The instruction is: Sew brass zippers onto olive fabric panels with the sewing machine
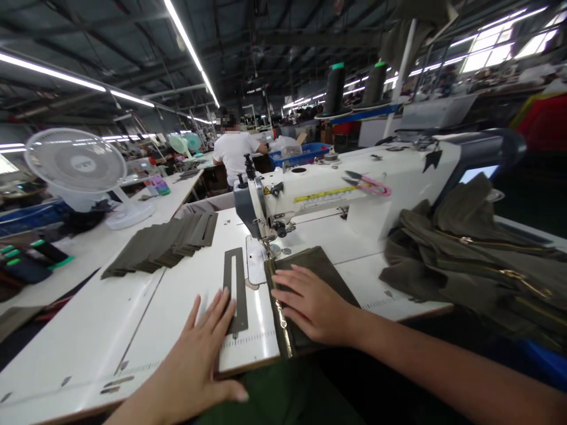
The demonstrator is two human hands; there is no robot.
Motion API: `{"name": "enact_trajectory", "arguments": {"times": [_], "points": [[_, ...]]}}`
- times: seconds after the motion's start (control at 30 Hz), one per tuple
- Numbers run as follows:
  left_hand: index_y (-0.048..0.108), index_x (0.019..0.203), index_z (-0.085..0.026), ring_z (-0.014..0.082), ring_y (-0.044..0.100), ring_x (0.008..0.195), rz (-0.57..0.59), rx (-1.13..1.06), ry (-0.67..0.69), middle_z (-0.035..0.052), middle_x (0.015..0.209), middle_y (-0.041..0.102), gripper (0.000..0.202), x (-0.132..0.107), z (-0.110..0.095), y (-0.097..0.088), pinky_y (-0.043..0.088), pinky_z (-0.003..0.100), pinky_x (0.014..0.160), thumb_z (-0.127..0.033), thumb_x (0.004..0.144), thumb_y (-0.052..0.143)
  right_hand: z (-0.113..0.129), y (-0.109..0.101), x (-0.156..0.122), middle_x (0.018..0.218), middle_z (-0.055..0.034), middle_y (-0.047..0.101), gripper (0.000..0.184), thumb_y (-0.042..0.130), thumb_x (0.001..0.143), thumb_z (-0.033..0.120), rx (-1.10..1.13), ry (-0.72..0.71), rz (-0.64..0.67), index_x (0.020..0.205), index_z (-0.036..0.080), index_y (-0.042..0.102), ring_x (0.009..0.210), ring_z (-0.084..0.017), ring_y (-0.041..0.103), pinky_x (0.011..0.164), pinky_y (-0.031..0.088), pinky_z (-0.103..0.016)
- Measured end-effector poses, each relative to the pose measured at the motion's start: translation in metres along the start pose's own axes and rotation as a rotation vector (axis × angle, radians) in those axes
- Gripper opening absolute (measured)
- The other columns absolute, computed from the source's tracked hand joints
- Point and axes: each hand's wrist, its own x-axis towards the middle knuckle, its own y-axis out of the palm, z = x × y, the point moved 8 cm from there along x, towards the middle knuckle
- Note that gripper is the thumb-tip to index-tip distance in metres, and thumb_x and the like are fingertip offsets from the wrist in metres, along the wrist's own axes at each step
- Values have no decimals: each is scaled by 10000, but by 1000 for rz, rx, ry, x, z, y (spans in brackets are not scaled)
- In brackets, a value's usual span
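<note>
My left hand (pixel 195 357) lies flat and spread on the white sewing table (pixel 177 330), its fingertips at the edge of a dark slotted template (pixel 234 289). My right hand (pixel 312 304) presses flat on an olive fabric panel (pixel 310 268), holding nothing in its fingers. A metal-toothed zipper (pixel 280 313) runs along that panel's left edge and up to the presser foot (pixel 268 251) of the white industrial sewing machine (pixel 283 206). The hand hides the middle of the panel.
A stack of olive fabric strips (pixel 162 245) lies left of the machine, and a heap of olive zippered garments (pixel 465 260) lies to the right. Pink-handled thread snips (pixel 367 183) rest on the machine. Beyond stand a white fan (pixel 77 162) and a seated person in white (pixel 234 156).
</note>
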Motion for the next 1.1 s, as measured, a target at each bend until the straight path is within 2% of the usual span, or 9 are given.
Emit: {"name": "enact_trajectory", "arguments": {"times": [0.1,0.2,0.4,0.57,0.63,0.77,0.9,1.0,1.1], "points": [[65,1411,-215,327,256,1294,4,-2,-8,128,1428,252,817,-18,-9,6,111,555,1060,-537,799,501,13,0,-2,1178,-104,557,262,438,866,242,110,-77,25,1036,168,624,1141,-210,452,992,327,-404],[72,1409,-254,282,302,1281,-17,-56,-44,98,1417,299,697,-17,-10,3,144,513,1077,-444,858,453,-3,0,4,1188,-111,557,308,394,886,202,168,51,-30,1130,142,571,1116,-183,483,964,382,-357],[-96,1395,-172,394,92,1317,20,-131,-52,190,1457,61,1203,-4,6,11,174,592,1030,-641,583,658,-36,25,15,1284,-140,485,376,390,863,169,-10,159,14,1207,76,509,1214,-224,410,1031,319,-438],[-15,1408,-254,299,366,1239,-116,-49,124,100,1340,427,842,-11,2,31,138,510,1083,-272,794,561,-40,35,13,1350,-112,409,431,404,858,180,-70,153,43,1280,99,438,1268,-205,331,1047,298,-440],[99,1410,-255,292,399,1215,-198,-36,97,98,1301,470,729,-13,4,32,187,503,1074,-261,818,524,-39,36,13,1369,-102,380,454,402,858,182,-93,140,57,1305,106,404,1282,-202,304,1048,295,-441],[357,1324,-169,325,331,1252,-287,-107,78,154,1363,368,528,3,8,18,348,515,987,-264,817,475,-40,39,14,1384,-88,353,459,378,865,180,-141,137,106,1317,102,384,1291,-195,283,1048,294,-434],[570,1097,-173,196,586,960,-366,-269,20,110,1054,609,351,32,30,-3,523,340,806,-91,835,351,-41,39,14,1383,-93,353,450,369,870,195,-146,148,119,1308,92,396,1291,-198,284,1047,292,-437],[622,984,-175,169,628,830,-493,-342,-43,83,930,646,286,42,41,-20,549,291,710,-93,853,381,-39,39,13,1375,-107,365,444,364,867,189,-141,152,110,1293,75,413,1287,-205,293,1047,288,-444],[582,1069,-164,178,617,945,-622,-342,-8,98,1044,638,285,49,29,-34,534,306,802,-81,849,422,-37,38,12,1363,-128,382,441,358,857,170,-133,153,99,1275,51,432,1284,-217,298,1048,280,-452]]}}
